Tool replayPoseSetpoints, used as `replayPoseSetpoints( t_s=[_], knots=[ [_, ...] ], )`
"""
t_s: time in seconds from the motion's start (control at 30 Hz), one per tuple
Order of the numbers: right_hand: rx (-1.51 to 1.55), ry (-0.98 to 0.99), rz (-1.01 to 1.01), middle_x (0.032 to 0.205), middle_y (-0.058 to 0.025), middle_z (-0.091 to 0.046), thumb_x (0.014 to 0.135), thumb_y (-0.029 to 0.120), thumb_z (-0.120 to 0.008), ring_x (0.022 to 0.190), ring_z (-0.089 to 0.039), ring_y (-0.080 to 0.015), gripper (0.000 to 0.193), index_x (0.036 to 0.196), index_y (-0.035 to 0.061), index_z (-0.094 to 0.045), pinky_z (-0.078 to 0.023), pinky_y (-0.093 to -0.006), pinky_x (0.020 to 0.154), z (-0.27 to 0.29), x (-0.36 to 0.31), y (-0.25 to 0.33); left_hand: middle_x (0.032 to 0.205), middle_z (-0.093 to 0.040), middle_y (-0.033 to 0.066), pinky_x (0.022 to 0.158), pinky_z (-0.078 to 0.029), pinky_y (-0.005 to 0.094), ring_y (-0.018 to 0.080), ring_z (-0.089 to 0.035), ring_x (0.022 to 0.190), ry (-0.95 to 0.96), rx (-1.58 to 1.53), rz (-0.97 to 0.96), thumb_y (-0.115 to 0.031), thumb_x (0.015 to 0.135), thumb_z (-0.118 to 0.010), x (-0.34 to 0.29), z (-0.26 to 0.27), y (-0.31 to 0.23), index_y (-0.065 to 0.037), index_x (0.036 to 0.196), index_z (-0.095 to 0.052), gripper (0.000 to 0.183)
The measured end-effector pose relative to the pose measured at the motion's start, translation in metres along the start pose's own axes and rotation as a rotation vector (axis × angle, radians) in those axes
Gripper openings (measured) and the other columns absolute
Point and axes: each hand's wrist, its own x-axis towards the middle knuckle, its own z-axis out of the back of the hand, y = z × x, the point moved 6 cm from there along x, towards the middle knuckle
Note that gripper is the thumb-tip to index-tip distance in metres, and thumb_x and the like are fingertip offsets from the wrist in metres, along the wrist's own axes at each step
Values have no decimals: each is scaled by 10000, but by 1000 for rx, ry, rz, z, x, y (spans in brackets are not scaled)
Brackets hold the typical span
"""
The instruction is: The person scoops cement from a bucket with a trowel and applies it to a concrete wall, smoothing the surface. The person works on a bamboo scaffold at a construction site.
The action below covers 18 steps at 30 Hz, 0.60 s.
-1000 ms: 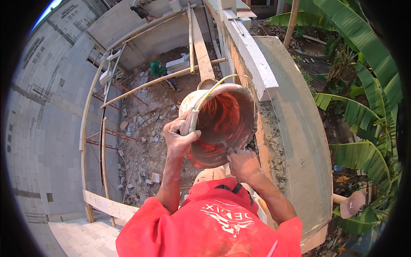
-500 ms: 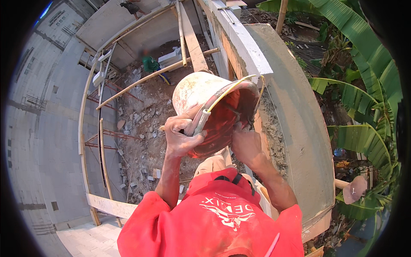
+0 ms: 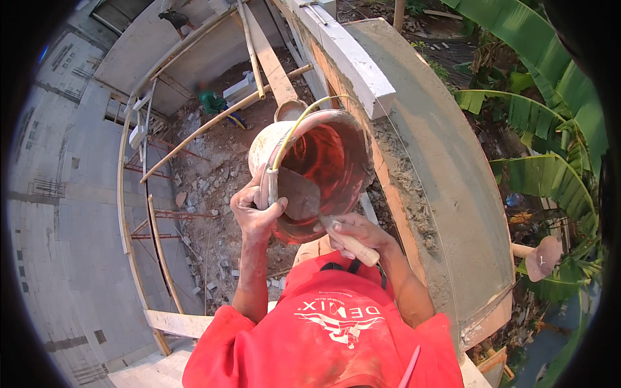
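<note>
A mortar-smeared bucket is tilted in front of me, its mouth facing me and its inside reddish. My left hand is closed on its left rim, by the pale grip of the yellow wire handle. In my right hand is a trowel with a pale wooden handle, the fingers wrapped round it. Its grey blade reaches into the bucket's mouth. To the right of the bucket runs a wall top spread with grey mortar.
White blocks line the wall ahead, with a taut string beside them. Bamboo poles and planks cross a rubble-strewn pit at left. A person in green is down there. Banana leaves crowd the right.
The bucket has turned, so its mouth faces me more. My right hand has come down from the rim, and the trowel now shows plainly. The whole view has shifted slightly.
</note>
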Motion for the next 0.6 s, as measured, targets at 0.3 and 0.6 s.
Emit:
replayPoseSetpoints(
  t_s=[0.3, 0.6],
  knots=[
    [-197, -724, 399, 751, -59, -610, 891, 282, -746, 574, -572, -106, 589, 1335, -52, -548, -475, -245, 520, 50, -165, -3, 1077, -716, 126, 849, -564, 310, 173, -694, 891, -288, -462, 269, 57, 831, -667, -11, 67, 91, 100, 1238, -625, 411],
    [-950, -1823, 597, 727, -154, -669, 924, 207, -701, 617, -674, -248, 335, 1065, -82, -605, -520, -376, 587, 104, -242, -1, 1136, -696, 125, 899, -541, 308, 176, -670, 975, -445, -324, 216, 69, 853, -668, -19, 106, 97, 116, 1271, -614, 424]
  ],
)
